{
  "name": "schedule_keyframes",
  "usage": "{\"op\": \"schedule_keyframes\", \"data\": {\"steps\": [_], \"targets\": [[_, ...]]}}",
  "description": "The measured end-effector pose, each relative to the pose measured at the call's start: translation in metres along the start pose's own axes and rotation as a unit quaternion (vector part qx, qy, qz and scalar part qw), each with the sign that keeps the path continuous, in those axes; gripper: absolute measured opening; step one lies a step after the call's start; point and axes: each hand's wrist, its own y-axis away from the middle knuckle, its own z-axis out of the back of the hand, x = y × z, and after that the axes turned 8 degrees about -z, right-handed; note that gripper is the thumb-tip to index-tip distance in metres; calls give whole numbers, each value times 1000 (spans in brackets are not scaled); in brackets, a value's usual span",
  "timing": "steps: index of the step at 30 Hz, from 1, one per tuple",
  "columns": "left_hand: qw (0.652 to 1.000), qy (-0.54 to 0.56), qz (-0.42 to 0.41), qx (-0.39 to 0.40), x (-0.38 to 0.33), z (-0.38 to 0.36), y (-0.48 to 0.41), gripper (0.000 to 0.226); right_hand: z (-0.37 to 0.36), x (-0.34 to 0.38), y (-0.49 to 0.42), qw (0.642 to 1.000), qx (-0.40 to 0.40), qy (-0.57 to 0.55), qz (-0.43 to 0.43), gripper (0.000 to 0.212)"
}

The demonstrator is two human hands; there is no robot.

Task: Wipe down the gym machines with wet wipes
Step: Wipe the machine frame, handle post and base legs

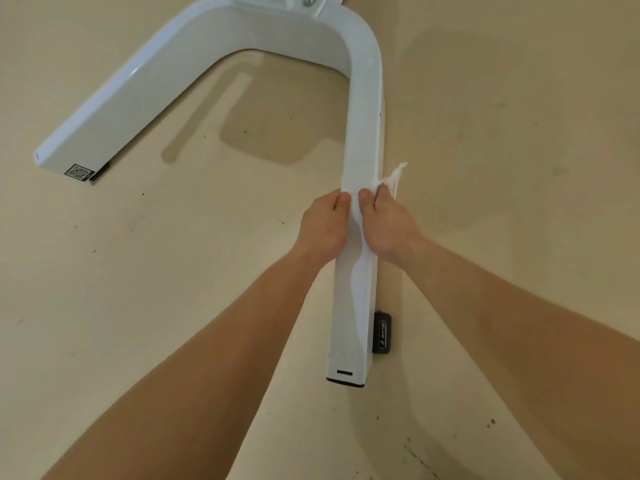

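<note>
My left hand [323, 227] and right hand [388, 226] grip a wet wipe [394, 178] wrapped over the white frame leg [363, 133] on the beige floor [173, 271].

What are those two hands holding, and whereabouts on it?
Both the left hand and the right hand grip a thin white wet wipe wrapped over the white U-shaped metal base bar, midway along its right-hand straight leg.
</note>
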Motion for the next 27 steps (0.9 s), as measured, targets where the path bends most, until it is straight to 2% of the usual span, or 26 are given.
{"op": "schedule_keyframes", "data": {"steps": [13, 20, 27], "targets": [[998, 11, -29, -47, -30, 8, -117, 38, 40, 56, -101, 998, -39, 8, 39, 52], [997, 39, 3, -60, -47, 12, -165, 39, 59, 82, -144, 998, -38, 5, 53, 57], [995, 51, 19, -86, -62, 12, -214, 41, 86, 111, -186, 996, -15, 24, 83, 54]]}}
